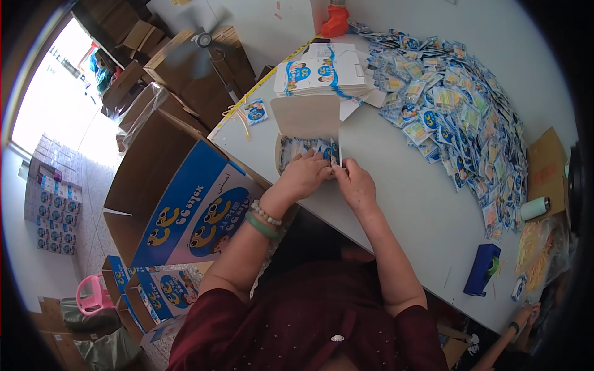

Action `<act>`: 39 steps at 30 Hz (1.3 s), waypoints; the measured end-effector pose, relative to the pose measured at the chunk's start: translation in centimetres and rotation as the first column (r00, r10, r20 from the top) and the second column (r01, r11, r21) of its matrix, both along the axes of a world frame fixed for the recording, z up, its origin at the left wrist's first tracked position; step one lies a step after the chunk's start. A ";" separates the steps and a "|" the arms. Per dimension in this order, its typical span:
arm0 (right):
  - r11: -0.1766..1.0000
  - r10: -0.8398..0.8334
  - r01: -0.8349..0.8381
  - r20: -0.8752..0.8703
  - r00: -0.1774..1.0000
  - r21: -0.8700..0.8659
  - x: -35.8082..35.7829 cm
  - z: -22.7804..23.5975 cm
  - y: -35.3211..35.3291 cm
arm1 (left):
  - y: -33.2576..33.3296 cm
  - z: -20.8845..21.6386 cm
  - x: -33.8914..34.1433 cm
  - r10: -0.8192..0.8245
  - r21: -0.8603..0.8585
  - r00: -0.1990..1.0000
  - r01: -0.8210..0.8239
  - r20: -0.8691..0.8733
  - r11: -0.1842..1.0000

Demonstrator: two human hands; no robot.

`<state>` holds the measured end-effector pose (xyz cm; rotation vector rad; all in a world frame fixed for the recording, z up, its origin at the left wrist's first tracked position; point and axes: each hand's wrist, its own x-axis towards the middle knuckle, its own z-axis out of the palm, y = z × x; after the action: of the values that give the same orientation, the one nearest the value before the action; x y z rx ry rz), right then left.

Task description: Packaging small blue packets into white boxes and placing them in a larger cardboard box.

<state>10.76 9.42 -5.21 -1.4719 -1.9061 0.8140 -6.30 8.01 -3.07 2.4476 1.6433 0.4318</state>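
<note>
The left grip [301, 178] (beads [266, 214] and a green bangle [260, 226] circle its wrist) lies over packets [299, 146] inside a small open box [305, 115]; I cannot tell whether its fingers are apart or together. The right grip [359, 187], just beside it, is clamped on the box's near right corner. Left of both stands a large blue carton [179, 207]. Beyond them on the table [405, 191] lies a stack of white boxes [328, 73], with a heap of packets [455, 117] farther right.
</note>
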 end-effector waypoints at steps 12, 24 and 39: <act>0.991 -0.061 0.071 -0.090 0.994 0.117 4.2 0.3 1.0 | 1.0 -0.7 0.0 0.496 -0.078 0.864 -0.502 -0.085 0.861; 0.852 -0.507 0.441 0.652 0.564 0.281 23.8 5.1 11.3 | -2.9 2.0 5.7 0.152 0.448 0.987 -0.112 -0.054 0.887; 0.847 -0.436 -0.023 0.719 0.541 0.531 21.6 -1.2 0.0 | 0.3 -2.0 3.0 0.284 0.590 0.959 -0.234 0.008 0.773</act>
<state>32.36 9.42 -6.37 -1.8483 -2.2214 -0.6305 -3.33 8.29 -5.04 2.6615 2.1592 1.0370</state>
